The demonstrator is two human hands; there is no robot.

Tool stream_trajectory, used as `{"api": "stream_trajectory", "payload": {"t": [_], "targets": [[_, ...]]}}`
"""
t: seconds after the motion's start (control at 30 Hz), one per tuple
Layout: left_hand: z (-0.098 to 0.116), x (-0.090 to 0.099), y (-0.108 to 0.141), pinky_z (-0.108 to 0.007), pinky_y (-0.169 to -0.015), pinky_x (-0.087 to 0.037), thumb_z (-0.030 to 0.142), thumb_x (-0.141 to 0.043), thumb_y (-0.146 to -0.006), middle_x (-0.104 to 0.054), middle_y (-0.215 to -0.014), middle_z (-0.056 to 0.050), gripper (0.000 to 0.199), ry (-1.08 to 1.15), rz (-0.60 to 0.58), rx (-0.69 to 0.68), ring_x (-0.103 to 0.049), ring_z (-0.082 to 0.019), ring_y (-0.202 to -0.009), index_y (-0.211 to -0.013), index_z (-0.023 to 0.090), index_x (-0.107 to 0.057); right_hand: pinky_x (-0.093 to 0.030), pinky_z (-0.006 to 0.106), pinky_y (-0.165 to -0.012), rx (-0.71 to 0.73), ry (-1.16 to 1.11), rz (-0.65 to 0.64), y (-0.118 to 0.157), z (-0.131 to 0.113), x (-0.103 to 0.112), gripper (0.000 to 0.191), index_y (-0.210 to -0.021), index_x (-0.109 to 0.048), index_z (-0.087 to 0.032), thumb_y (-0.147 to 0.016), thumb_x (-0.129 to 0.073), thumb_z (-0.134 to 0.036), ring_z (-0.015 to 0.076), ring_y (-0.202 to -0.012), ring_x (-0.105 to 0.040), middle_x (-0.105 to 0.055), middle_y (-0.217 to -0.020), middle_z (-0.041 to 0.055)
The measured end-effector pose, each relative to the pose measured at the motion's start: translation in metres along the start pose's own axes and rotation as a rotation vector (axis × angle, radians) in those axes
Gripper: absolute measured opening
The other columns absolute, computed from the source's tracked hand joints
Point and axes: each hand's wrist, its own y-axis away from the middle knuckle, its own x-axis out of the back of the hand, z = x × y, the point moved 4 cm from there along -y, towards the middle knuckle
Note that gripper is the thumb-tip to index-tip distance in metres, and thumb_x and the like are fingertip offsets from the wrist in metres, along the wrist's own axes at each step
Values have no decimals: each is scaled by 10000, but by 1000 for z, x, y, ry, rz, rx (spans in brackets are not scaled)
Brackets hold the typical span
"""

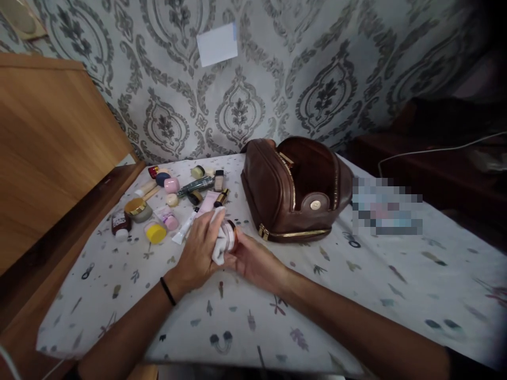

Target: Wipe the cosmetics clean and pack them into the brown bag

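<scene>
Both my hands meet above the middle of the table. My left hand (200,248) is closed on a white cloth (218,252), pressing it to the side of a small round jar (228,235). The jar looks clear or pale with a reddish-brown end. Fingers of my right hand (253,261) grip that darker end from the right. Just beyond my left hand lie a pink tube (207,202) and a slim white tube (184,228). A brown leather bag (269,184) stands behind my right hand, its zipped top wide open.
Several cosmetics are spread at the left, among them a gold-lidded jar (137,208), a yellow-capped container (155,232) and a dark bottle (121,226). A wooden panel (51,148) borders the left side. The patterned wall (237,116) rises behind. A blurred-out patch (386,208) lies right of the bag.
</scene>
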Motion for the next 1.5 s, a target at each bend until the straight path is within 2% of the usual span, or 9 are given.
{"api": "stream_trajectory", "payload": {"t": [0.13,0.37,0.53,0.63,0.87,1.1,1.23,1.33,1.5], "targets": [[10,-2,-1,-491,-1075,-359,573,-439,-962,-465,-1411,-199,708,-34,21,-70,-460,-352,-1306,-1543,222,-236,-450,190,-580,75,125,-34,4,-1,-5,380,-839,-647,-190,-717,-840,-494,78,-629,-516,-582,-730,-42],[8,10,-5,-390,-906,-468,435,-459,-986,-647,-1064,-96,322,275,126,185,-596,-246,-1019,-1180,221,-601,-545,285,-781,99,269,-82,7,0,-6,453,-1140,-652,-267,-773,-791,-492,135,-886,-619,-646,-1040,12],[0,14,-6,-348,-790,-501,546,-451,-965,-691,-952,-66,397,493,144,450,-643,-229,-893,-1046,215,-654,-552,297,-814,86,370,-101,9,1,-6,512,-1212,-635,-267,-753,-826,-393,148,-947,-615,-646,-1075,20],[-4,14,-4,-315,-684,-500,616,-460,-937,-679,-842,-40,480,591,122,493,-631,-194,-744,-1114,210,-645,-558,315,-832,46,376,-98,10,-1,-8,568,-1228,-633,-256,-712,-861,-322,144,-915,-625,-652,-1059,12],[-3,17,-4,-324,-791,-536,494,-645,-873,-715,-1091,-63,377,648,103,403,-677,-213,-911,-1138,225,-661,-575,304,-786,15,279,-105,11,-3,-11,531,-1149,-658,-237,-682,-878,-365,141,-879,-639,-663,-1061,18],[15,26,-12,-400,-956,-521,263,-591,-956,-743,-987,-65,130,601,210,65,-659,-226,-1063,-1015,218,-696,-577,264,-670,-13,299,-174,12,-2,-11,711,-1340,-518,-264,-733,-847,-430,129,-787,-662,-657,-1087,37],[12,21,-12,-444,-1010,-489,471,-697,-865,-666,-1177,-114,456,577,55,-51,-603,-275,-1161,-1236,219,-612,-537,206,-638,-2,240,-168,12,-1,-10,598,-1205,-590,-219,-724,-850,-459,101,-737,-642,-663,-968,12],[10,14,-8,-503,-1047,-453,472,-782,-781,-566,-1323,-147,733,423,-43,-116,-531,-324,-1255,-1401,251,-460,-547,213,-699,12,147,-158,11,0,-11,536,-1133,-601,-228,-709,-872,-413,102,-794,-640,-647,-941,-15],[11,10,-7,-482,-1026,-465,383,-767,-810,-550,-1318,-135,740,346,-39,-96,-531,-308,-1241,-1437,273,-390,-537,209,-727,-16,138,-187,12,0,-13,533,-1142,-582,-229,-720,-873,-374,96,-807,-651,-653,-914,-31]]}}
